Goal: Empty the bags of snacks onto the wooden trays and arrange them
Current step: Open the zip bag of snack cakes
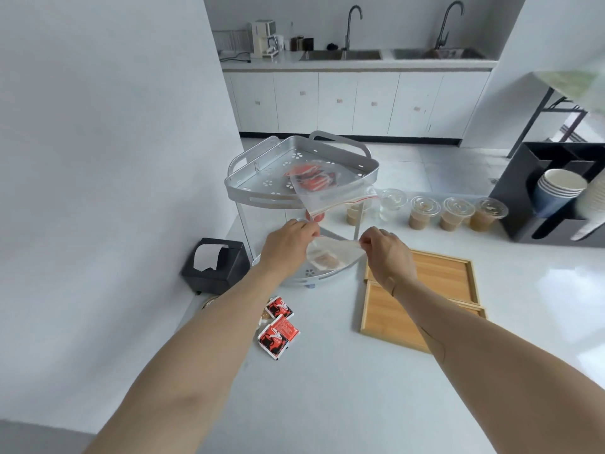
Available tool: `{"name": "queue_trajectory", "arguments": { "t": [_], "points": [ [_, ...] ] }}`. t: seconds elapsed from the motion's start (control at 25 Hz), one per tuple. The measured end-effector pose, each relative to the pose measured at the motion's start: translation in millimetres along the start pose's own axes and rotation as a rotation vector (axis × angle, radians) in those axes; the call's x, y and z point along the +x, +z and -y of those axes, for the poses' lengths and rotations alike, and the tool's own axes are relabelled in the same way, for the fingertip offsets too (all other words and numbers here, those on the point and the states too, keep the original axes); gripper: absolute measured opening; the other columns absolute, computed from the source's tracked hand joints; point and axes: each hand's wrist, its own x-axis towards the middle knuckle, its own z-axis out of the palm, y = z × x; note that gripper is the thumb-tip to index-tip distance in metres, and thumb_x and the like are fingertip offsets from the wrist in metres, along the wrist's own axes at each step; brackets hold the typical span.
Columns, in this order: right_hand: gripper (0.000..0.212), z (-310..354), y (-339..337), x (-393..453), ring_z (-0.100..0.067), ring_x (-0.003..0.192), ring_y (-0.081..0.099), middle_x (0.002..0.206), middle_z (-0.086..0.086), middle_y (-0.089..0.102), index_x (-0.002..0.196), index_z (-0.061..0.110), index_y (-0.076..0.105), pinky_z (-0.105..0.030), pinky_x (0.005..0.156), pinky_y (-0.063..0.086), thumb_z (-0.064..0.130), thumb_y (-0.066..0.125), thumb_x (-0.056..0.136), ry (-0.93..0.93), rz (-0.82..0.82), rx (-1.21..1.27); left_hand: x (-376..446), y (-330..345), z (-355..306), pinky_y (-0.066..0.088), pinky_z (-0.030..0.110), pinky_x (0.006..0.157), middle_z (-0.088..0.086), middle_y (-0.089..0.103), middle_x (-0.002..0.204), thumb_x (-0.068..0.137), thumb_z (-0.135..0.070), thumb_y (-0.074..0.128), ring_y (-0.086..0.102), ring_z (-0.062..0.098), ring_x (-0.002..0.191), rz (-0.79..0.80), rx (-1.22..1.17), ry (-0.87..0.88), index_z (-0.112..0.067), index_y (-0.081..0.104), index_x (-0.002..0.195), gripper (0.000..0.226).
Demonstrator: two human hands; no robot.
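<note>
My left hand [289, 245] and my right hand [386, 253] each pinch one side of a clear bag [330, 253] with brownish snacks inside, held over the lower shelf of a silver corner rack [262, 185]. A second clear zip bag [322, 188] with red packets lies on the rack's top shelf and hangs over its front edge. Two empty wooden trays sit to the right, the far tray [445, 273] and the near tray [389, 319], partly under my right forearm. Two red snack packets [278, 334] lie loose on the white counter near my left forearm.
A black holder [217, 265] stands left of the rack by the wall. Several lidded cups of brown drink [453, 214] line up behind the trays. A black organiser with stacked paper cups [556, 191] fills the right side. Sinks and cabinets stand across the room.
</note>
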Motion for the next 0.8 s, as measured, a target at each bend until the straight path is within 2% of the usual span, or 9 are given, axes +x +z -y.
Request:
{"name": "queue_trajectory", "arguments": {
  "t": [0.12, 0.24, 0.32, 0.48, 0.6, 0.8],
  "points": [
    [0.015, -18, -27, -12, -0.031, 0.095, 0.061, 0.101, -0.007, 0.069, 0.1, 0.015, 0.064, -0.042, 0.075, 0.05, 0.018, 0.05, 0.097, 0.017, -0.039, 0.052, -6, -9, -30, 0.038, 0.031, 0.059, -0.001, 0.065, 0.1, 0.099, -0.017, 0.047, 0.055, 0.021, 0.099, -0.054, -0.071, 0.022, -0.019, 0.061, 0.102, 0.014],
    [0.013, -42, -51, -33, -0.025, 0.094, 0.063, 0.1, -0.003, 0.071, 0.099, 0.019, 0.066, -0.039, 0.074, 0.052, 0.021, 0.054, 0.096, 0.024, -0.052, 0.082, -17, -9, -61, 0.049, 0.038, 0.068, -0.001, 0.066, 0.101, 0.098, -0.02, 0.048, 0.055, 0.022, 0.101, -0.029, -0.169, 0.019, -0.019, 0.062, 0.099, 0.014],
    [0.011, -63, -63, -60, -0.021, 0.091, 0.064, 0.097, 0.0, 0.072, 0.098, 0.022, 0.067, -0.04, 0.076, 0.054, 0.023, 0.056, 0.094, 0.029, -0.02, 0.115, -28, -1, -82, 0.051, 0.041, 0.072, -0.004, 0.067, 0.101, 0.097, -0.021, 0.05, 0.056, 0.021, 0.101, 0.007, -0.23, 0.036, -0.02, 0.062, 0.098, 0.012],
    [0.007, -107, -78, -131, -0.011, 0.083, 0.065, 0.089, 0.008, 0.071, 0.092, 0.026, 0.068, -0.034, 0.076, 0.055, 0.023, 0.062, 0.092, 0.084, 0.027, 0.201, -57, 25, -124, 0.048, 0.033, 0.068, -0.012, 0.066, 0.094, 0.096, -0.023, 0.053, 0.054, 0.015, 0.097, 0.072, -0.294, 0.114, -0.025, 0.064, 0.097, 0.011],
    [0.008, -133, -88, -177, 0.0, 0.081, 0.064, 0.087, 0.015, 0.069, 0.089, 0.029, 0.067, -0.024, 0.075, 0.052, 0.022, 0.063, 0.091, 0.134, 0.042, 0.262, -81, 40, -157, 0.045, 0.029, 0.065, -0.019, 0.055, 0.081, 0.093, -0.021, 0.059, 0.056, 0.013, 0.09, 0.064, -0.348, 0.151, -0.025, 0.066, 0.093, 0.008],
    [0.014, -161, -100, -239, -0.003, 0.083, 0.066, 0.084, 0.018, 0.069, 0.088, 0.03, 0.067, -0.019, 0.075, 0.051, 0.017, 0.068, 0.088, 0.188, -0.011, 0.315, -107, 60, -201, 0.043, 0.025, 0.06, -0.012, 0.065, 0.081, 0.091, -0.02, 0.063, 0.057, 0.012, 0.082, 0.031, -0.387, 0.19, -0.023, 0.065, 0.087, 0.005]
  ]
}}
